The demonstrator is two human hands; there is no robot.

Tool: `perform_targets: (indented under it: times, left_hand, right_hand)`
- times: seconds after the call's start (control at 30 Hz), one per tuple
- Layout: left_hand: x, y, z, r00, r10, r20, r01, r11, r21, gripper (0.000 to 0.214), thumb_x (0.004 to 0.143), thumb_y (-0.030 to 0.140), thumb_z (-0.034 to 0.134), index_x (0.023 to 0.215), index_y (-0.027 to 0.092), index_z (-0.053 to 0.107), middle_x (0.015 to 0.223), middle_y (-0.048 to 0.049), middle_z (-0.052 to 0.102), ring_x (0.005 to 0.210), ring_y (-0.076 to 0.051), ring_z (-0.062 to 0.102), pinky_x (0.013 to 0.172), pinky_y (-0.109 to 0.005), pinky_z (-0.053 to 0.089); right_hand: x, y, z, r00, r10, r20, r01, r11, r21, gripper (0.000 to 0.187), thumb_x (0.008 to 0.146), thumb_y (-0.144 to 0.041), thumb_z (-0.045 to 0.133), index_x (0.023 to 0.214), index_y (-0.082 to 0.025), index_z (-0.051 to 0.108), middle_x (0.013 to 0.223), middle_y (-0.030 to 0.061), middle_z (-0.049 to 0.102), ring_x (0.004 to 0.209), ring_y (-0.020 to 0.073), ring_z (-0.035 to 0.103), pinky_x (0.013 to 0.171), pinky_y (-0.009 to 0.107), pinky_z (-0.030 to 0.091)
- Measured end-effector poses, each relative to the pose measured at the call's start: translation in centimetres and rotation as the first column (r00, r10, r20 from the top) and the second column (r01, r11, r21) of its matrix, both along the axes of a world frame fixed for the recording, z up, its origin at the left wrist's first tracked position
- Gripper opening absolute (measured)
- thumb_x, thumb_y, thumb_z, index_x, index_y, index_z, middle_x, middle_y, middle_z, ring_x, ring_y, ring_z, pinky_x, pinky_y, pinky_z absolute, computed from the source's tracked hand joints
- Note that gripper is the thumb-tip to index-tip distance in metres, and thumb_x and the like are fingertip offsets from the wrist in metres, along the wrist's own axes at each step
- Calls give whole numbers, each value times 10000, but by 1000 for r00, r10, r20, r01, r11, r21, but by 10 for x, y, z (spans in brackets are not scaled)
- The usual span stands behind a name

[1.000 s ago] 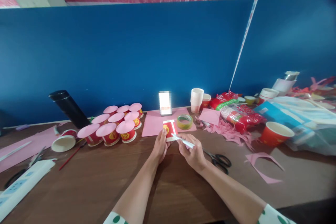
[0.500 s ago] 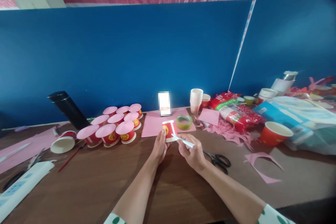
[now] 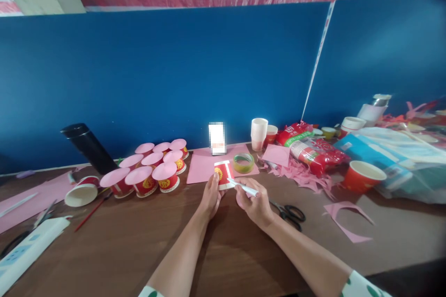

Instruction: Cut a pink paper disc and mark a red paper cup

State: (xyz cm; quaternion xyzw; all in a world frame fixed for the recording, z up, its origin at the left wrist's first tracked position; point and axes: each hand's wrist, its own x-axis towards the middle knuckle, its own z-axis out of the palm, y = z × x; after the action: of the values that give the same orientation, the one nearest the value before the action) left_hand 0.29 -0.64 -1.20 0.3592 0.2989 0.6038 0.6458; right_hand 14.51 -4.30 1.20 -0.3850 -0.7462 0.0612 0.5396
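My left hand (image 3: 211, 195) is closed around the left side of a red paper cup (image 3: 222, 171) with a gold emblem and a white stripe. The cup is held above the table, in front of a pink paper sheet (image 3: 198, 171). Pinched in the fingers of my right hand (image 3: 256, 203) is a white pen (image 3: 248, 189), its tip at the right side of the cup, on or close to the stripe. A roll of tape (image 3: 243, 163) lies on the sheet just behind my right hand. Black-handled scissors (image 3: 294, 214) lie to the right of it, partly hidden by the hand.
Several red cups topped with pink discs (image 3: 140, 174) stand left, near a black bottle (image 3: 89, 147) and a tipped cup (image 3: 81, 194). A glowing phone (image 3: 218, 138) leans at the back. Right are stacked cups (image 3: 259, 132), pink scraps (image 3: 303, 171), bagged cups (image 3: 313, 151) and an orange-red cup (image 3: 361, 183).
The view has shifted slightly, so the scene sits a little further left. Both hands keep their hold on the cup and pen, with almost no movement.
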Motion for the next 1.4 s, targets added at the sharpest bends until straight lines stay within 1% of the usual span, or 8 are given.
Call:
perform_targets:
  times: [0.27,0.47,0.7,0.9,1.1,1.23,1.4]
  left_hand:
    - [1,0,0,1000,0,2,0,1000,-6,315,775,467,529,900,180,560,980,-88,649,989,-211,577,860,-362,426]
    - [1,0,0,1000,16,4,-16,1000,-19,326,755,458,557,915,174,568,991,-97,649,972,-213,585,853,-369,429]
    - [0,1,0,1000,22,19,-21,1000,-16,297,741,432,581,891,176,565,964,-73,653,952,-202,593,862,-364,424]
    - [-1,1,-1,999,25,30,-24,1000,-18,284,752,422,573,889,174,559,959,-59,648,928,-191,602,868,-361,424]
    - [-1,1,0,999,34,29,-33,999,-41,297,747,435,572,892,176,569,954,-53,653,917,-193,610,864,-360,431]
    - [-1,1,1,999,16,50,-14,999,-38,315,763,434,554,937,172,576,980,-61,652,948,-200,603,873,-362,433]
    - [-1,1,1,998,25,62,-21,998,-56,350,770,434,545,984,160,588,1008,-83,656,958,-219,605,882,-376,434]
  right_hand:
    - [1,0,1,999,-35,2,35,999,21,149,864,-204,461,946,-191,584,824,52,654,755,178,614,710,288,481]
    - [1,1,1,999,-24,-25,25,1000,10,150,866,-196,453,941,-191,583,836,71,657,776,196,612,720,312,483]
    - [2,0,1,999,-46,-22,46,999,-9,135,865,-191,458,911,-190,585,797,58,653,743,193,604,697,306,477]
    - [2,0,4,998,-64,-17,65,998,25,145,866,-206,456,896,-189,597,778,48,656,728,184,618,686,290,487]
    - [2,1,4,997,-73,-36,73,997,16,153,868,-210,451,875,-192,603,761,50,654,717,184,614,680,288,490]
    - [3,2,3,996,-68,-59,68,998,6,149,867,-211,445,840,-191,590,743,49,646,703,181,611,673,284,491]
    - [3,4,3,992,-92,-92,91,996,-15,168,867,-229,441,800,-182,588,722,53,642,675,175,608,657,275,493]
